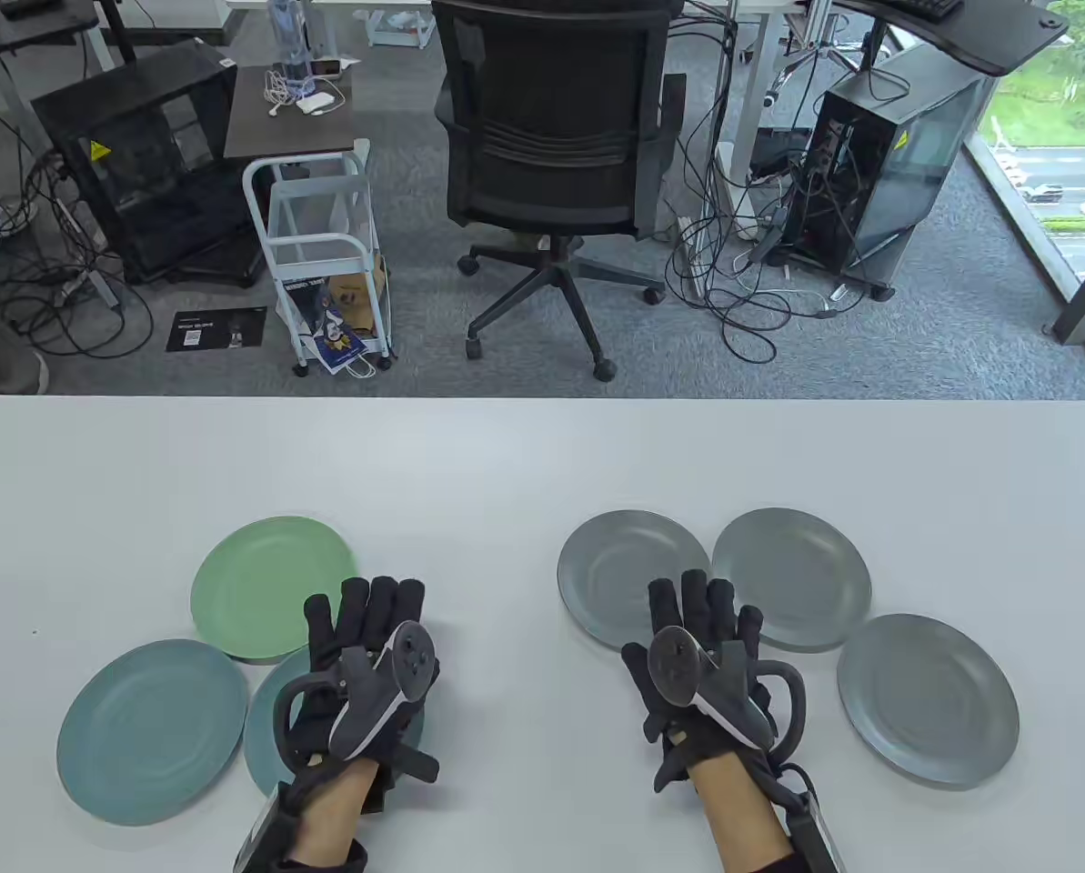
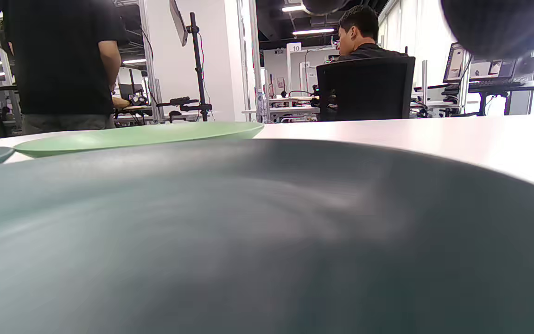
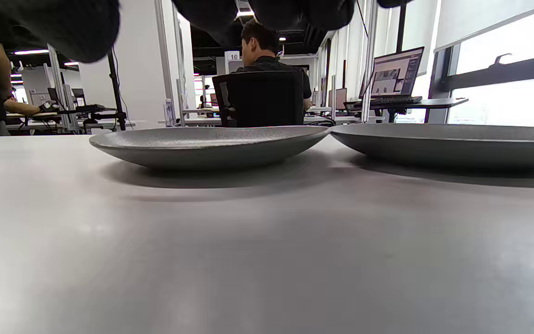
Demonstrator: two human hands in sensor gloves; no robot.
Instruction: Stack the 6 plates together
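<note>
Six plates lie flat on the white table (image 1: 524, 464). On the left are a green plate (image 1: 274, 587), a blue-teal plate (image 1: 151, 732) and a teal plate (image 1: 265, 718) partly hidden under my left hand (image 1: 369, 618). That hand lies flat over it with fingers stretched out, holding nothing. The teal plate fills the left wrist view (image 2: 267, 232), with the green plate (image 2: 142, 135) behind it. On the right are three grey plates (image 1: 628, 573), (image 1: 792, 577), (image 1: 929, 698). My right hand (image 1: 697, 609) lies flat, fingers reaching over the near rim of the leftmost grey plate (image 3: 206, 144), holding nothing.
The table's far edge (image 1: 542, 400) runs in front of a black office chair (image 1: 556, 164) on the floor. A white cart (image 1: 324, 255) and computer cases stand further back. Bare tabletop lies between the two plate groups (image 1: 497, 637).
</note>
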